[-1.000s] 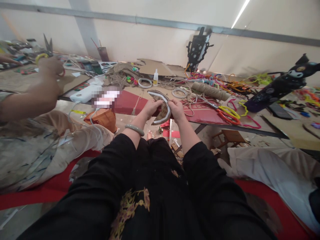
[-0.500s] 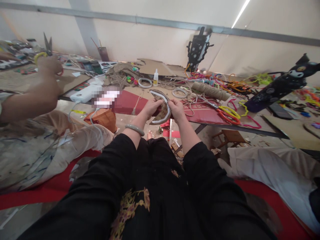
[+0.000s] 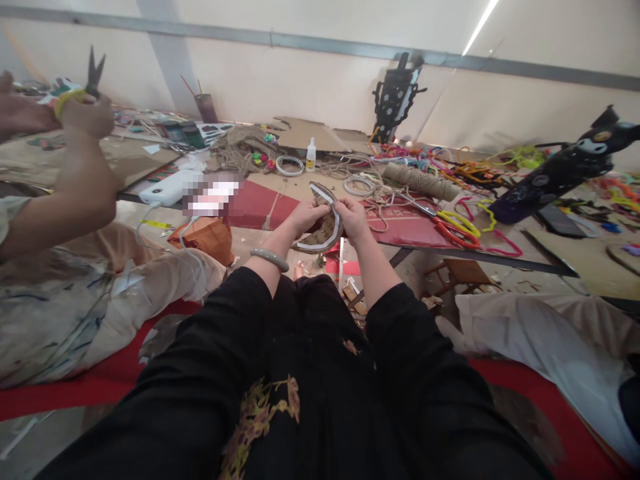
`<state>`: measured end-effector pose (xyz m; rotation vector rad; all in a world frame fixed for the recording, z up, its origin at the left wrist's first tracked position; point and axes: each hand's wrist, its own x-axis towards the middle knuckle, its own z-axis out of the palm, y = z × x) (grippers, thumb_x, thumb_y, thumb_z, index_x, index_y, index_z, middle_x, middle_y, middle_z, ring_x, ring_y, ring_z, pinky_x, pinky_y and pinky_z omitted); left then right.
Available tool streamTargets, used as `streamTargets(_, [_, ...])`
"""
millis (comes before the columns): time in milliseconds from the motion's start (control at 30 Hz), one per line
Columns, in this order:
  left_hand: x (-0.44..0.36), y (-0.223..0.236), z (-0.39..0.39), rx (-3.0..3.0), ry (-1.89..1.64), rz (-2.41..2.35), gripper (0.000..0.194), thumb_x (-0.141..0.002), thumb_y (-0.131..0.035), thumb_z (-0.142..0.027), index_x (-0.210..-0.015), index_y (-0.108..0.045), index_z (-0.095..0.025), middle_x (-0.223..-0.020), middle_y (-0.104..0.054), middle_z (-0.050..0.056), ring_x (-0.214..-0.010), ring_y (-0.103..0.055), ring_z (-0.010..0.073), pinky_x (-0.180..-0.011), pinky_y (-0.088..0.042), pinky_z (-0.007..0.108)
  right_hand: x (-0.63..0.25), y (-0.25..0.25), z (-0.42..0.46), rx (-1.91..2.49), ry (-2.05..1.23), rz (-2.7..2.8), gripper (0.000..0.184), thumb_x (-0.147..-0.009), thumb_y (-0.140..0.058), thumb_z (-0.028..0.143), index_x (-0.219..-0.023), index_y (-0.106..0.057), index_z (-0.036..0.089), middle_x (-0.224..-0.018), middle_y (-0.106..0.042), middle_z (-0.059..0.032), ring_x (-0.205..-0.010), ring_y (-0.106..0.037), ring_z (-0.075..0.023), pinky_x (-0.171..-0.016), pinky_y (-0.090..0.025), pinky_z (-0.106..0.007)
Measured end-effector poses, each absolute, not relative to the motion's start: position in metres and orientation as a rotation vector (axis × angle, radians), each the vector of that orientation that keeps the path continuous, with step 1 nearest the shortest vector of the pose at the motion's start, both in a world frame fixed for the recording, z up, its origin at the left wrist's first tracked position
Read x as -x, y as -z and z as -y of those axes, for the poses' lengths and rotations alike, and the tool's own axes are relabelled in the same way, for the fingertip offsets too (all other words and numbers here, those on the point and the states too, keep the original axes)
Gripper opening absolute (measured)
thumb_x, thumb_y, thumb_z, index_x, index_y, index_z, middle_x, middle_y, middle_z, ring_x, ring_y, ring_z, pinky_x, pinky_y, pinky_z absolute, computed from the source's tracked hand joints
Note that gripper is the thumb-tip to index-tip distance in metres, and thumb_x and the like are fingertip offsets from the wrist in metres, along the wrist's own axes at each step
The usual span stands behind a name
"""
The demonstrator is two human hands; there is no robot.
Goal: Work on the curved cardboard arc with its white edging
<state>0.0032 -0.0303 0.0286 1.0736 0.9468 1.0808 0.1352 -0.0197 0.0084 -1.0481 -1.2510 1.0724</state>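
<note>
Both hands on a curved piece
Left hand [image 3: 306,215] and right hand [image 3: 351,217] grip the crescent-shaped brown cardboard piece with white edging [image 3: 323,225].

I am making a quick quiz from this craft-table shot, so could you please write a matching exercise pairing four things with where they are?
Things:
1. curved cardboard piece
2. glue bottle
3. jade-green bangle
4. yellow-handled scissors

Places:
A. raised in a co-worker's hand, far left
B. on the left hand's wrist
C. held between the left hand and right hand
D. upright on the table, beside a white ring

Pairs: 1-C, 2-D, 3-B, 4-A
</note>
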Motion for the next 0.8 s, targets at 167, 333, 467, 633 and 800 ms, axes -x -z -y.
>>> streamTargets(167, [-0.0026, -0.0285, 0.0295, -1.161, -1.064, -0.959, 0.018, -0.074, -0.065, -0.025, -0.061, -0.056, -0.016, -0.043, -0.045, -0.004, -0.037, -0.039, 0.0066, -0.044, -0.029, 0.021, -0.1358, -0.0083, 0.0199, 1.054, -1.087, 1.237, 0.021, -0.067, -0.06, 0.04, -0.068, -0.052, 0.02, -0.054, -0.05, 0.0064, -0.05, -0.045, -0.0089, -0.049, -0.036, -0.023])
streamTargets(333, [-0.0022, -0.0274, 0.0284, -1.181, -1.063, -0.932, 0.022, -0.072, -0.067, -0.028, -0.06, -0.053, -0.017, -0.044, -0.045, -0.004, -0.042, -0.043, 0.008, -0.049, -0.036, 0.022, -0.1355, -0.0102, 0.0214, 1.045, -1.121, 1.237, 0.023, -0.069, -0.059, 0.042, -0.068, -0.052, 0.02, -0.054, -0.049, 0.0063, -0.049, -0.043, -0.0085, -0.049, -0.036, -0.023])
streamTargets(467, [-0.0031, -0.0273, 0.0293, -1.188, -1.029, -0.931, 0.019, -0.071, -0.068, -0.026, -0.063, -0.054, -0.017, -0.046, -0.047, -0.005, -0.041, -0.043, 0.0065, -0.047, -0.034, 0.02, -0.1359, -0.0105, 0.0206, 1.051, -1.128, 1.236, 0.02, -0.069, -0.061, 0.038, -0.069, -0.053, 0.019, -0.054, -0.05, 0.0061, -0.05, -0.044, -0.009, -0.049, -0.035, -0.023])
streamTargets(633, [-0.0023, -0.0297, 0.0303, -1.154, -1.106, -0.911, 0.014, -0.072, -0.067, -0.025, -0.069, -0.057, -0.016, -0.048, -0.05, -0.006, -0.041, -0.043, 0.0052, -0.046, -0.033, 0.019, -0.1369, -0.0098, 0.0205, 1.05, -1.125, 1.242, 0.021, -0.07, -0.062, 0.039, -0.068, -0.053, 0.019, -0.053, -0.049, 0.0068, -0.049, -0.045, -0.0091, -0.049, -0.035, -0.023])
streamTargets(800, [-0.0016, -0.033, 0.0333, -1.106, -1.116, -0.939, 0.012, -0.072, -0.065, -0.024, -0.068, -0.057, -0.016, -0.048, -0.053, -0.004, -0.042, -0.047, 0.0071, -0.047, -0.036, 0.02, -0.1372, -0.0109, 0.0223, 1.054, -1.124, 1.256, 0.024, -0.069, -0.062, 0.041, -0.068, -0.055, 0.018, -0.054, -0.052, 0.0063, -0.049, -0.045, -0.0084, -0.048, -0.036, -0.023])
